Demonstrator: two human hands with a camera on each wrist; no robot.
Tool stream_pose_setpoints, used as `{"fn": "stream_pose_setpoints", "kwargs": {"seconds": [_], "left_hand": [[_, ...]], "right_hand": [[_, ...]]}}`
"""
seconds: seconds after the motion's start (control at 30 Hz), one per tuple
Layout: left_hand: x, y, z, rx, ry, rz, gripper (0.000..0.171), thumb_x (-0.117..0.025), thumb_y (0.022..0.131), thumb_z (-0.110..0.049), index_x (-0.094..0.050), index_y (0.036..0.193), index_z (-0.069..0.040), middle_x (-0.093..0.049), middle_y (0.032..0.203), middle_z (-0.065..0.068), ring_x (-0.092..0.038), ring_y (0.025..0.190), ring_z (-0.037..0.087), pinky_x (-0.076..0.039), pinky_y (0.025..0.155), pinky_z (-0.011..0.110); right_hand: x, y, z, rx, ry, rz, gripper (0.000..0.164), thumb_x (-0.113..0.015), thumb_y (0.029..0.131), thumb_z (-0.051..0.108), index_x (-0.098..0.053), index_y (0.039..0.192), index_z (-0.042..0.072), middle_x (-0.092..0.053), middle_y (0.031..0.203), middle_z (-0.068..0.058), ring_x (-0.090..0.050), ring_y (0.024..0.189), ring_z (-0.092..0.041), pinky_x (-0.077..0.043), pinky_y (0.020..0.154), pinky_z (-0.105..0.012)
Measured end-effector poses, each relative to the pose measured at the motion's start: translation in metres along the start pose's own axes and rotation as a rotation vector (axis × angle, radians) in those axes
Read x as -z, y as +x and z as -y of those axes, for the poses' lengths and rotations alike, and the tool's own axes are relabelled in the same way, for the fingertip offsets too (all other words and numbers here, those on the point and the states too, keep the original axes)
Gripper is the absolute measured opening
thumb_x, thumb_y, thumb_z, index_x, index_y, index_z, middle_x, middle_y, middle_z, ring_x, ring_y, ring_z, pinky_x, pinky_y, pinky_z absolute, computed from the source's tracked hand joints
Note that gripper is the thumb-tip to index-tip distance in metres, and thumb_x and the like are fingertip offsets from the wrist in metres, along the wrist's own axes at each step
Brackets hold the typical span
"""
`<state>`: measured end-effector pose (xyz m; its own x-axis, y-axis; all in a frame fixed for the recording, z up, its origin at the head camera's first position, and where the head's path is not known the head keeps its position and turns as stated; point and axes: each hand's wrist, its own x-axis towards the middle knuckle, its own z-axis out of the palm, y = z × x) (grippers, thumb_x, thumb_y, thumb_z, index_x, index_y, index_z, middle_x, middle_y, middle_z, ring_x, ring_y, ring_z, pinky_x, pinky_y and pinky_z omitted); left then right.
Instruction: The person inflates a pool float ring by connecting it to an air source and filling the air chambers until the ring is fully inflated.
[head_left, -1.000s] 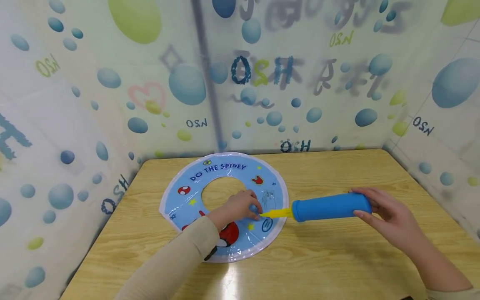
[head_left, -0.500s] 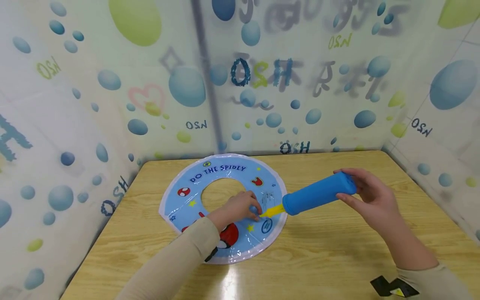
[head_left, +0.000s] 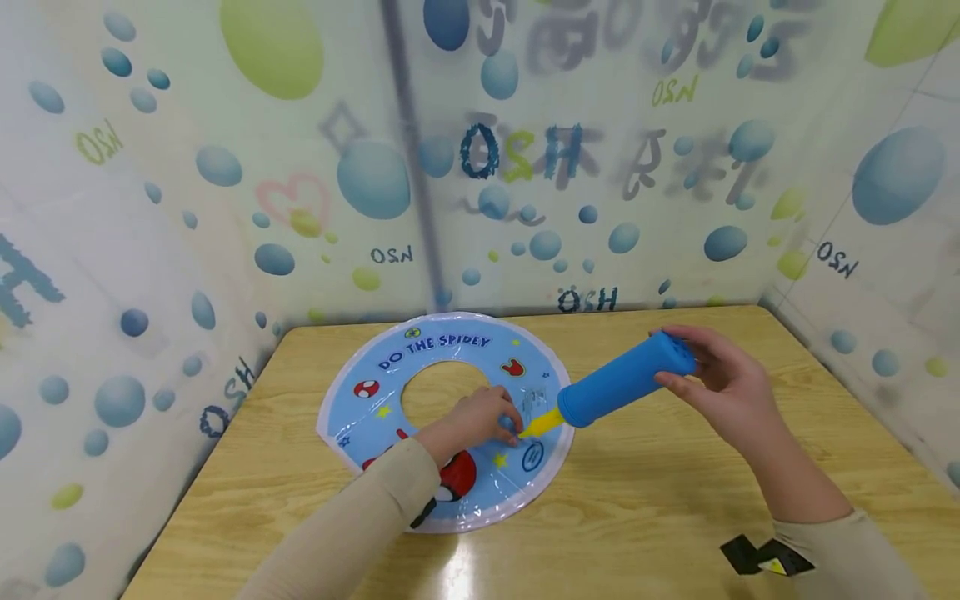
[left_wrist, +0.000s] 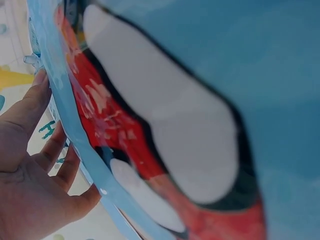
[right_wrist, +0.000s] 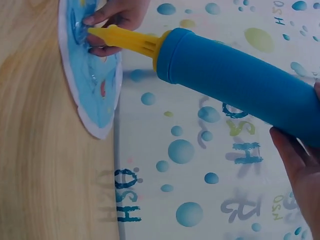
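Observation:
A flat blue inflatable ring (head_left: 450, 333) with white edging and red cartoon prints lies on the wooden table. My left hand (head_left: 480, 417) rests over its right side, fingers bent around the clear valve (left_wrist: 33, 60). My right hand (head_left: 723, 379) grips the rear end of a blue hand pump (head_left: 622, 379), which tilts up to the right above the table. The pump's yellow nozzle (right_wrist: 122, 39) points down at the valve between my left fingertips. Whether its tip sits inside the valve cannot be told, as the fingers partly cover it.
The wooden table (head_left: 637, 517) ends at a printed curtain (head_left: 600, 150) with blue and green bubbles behind it. More of this curtain stands at the left and right sides. A black strap piece (head_left: 768, 557) sits at my right sleeve.
My right hand has moved left and up, so the pump tilts more steeply with its rear end raised. The nozzle tip stays at my left hand, which has hardly moved.

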<state>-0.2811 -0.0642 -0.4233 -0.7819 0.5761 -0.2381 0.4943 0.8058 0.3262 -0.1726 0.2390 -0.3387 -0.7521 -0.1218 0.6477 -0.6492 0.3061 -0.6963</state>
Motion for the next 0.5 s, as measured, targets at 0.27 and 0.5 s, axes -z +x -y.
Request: {"fn": "stream_pose_setpoints", "kwargs": {"seconds": [0.27,0.5], "left_hand": [[-0.001,-0.001,-0.002,0.002,0.005,-0.005,0.016,-0.079,0.081,-0.032,-0.075,0.097,-0.034,-0.054,0.117,-0.005,-0.043,0.109,0.02,-0.042,0.091,0.042],[-0.002,0.0,0.002,-0.009,0.001,-0.018,0.017,-0.08,0.081,-0.032,-0.075,0.097,-0.034,-0.054,0.115,-0.006,-0.043,0.107,0.019,-0.042,0.087,0.038]], "right_hand": [[-0.007,0.017,0.005,0.12,0.133,0.185,0.052,-0.063,0.083,-0.019,-0.049,0.133,-0.011,-0.056,0.133,-0.009,-0.053,0.123,-0.016,-0.046,0.094,-0.022],[-0.014,0.023,0.011,0.149,0.061,0.211,0.055,-0.067,0.081,-0.018,-0.051,0.132,-0.009,-0.057,0.132,-0.011,-0.054,0.121,-0.014,-0.047,0.091,-0.021]]}}
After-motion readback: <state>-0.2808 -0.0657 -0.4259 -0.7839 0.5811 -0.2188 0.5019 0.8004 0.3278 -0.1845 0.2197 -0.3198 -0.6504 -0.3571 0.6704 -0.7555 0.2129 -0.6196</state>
